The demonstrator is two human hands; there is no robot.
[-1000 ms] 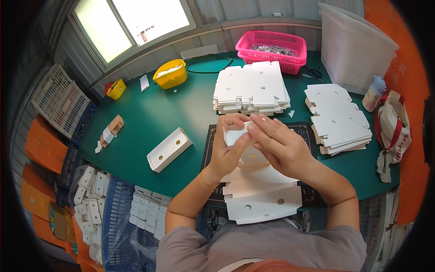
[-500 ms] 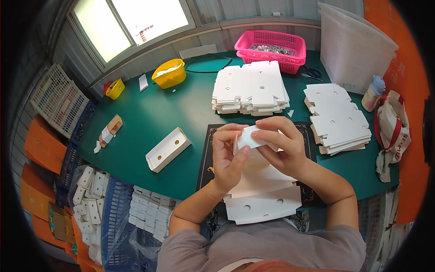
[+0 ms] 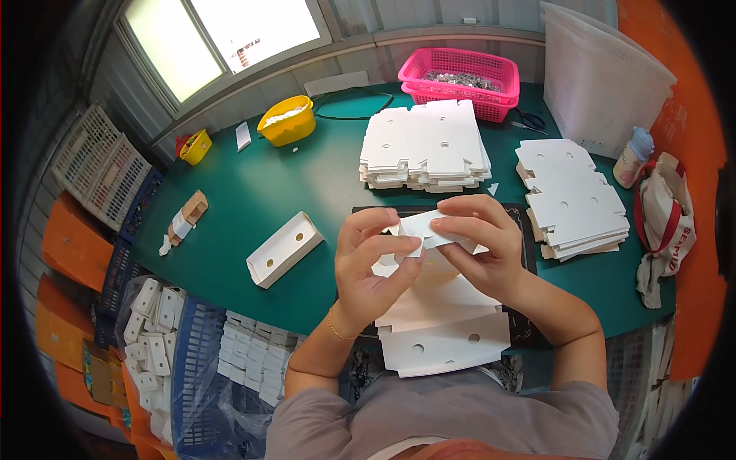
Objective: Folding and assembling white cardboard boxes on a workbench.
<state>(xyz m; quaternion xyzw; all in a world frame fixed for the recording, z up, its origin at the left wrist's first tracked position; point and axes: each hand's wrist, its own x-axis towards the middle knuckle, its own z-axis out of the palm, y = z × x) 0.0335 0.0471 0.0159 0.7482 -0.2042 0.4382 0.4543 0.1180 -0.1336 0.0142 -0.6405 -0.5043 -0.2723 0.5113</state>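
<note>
Over the black mat (image 3: 523, 328), our left hand (image 3: 366, 268) shifted to pinch the flap (image 3: 414, 249), our right hand (image 3: 484, 241) gripping the carton (image 3: 422, 223): folding probably advanced.

The window (image 3: 232, 44) glares white (overexposed); edges curve into black.

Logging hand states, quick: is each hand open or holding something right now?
Left hand: closed, pinching white cardboard between thumb and fingers.
Right hand: closed, holding the same white cardboard.
</note>
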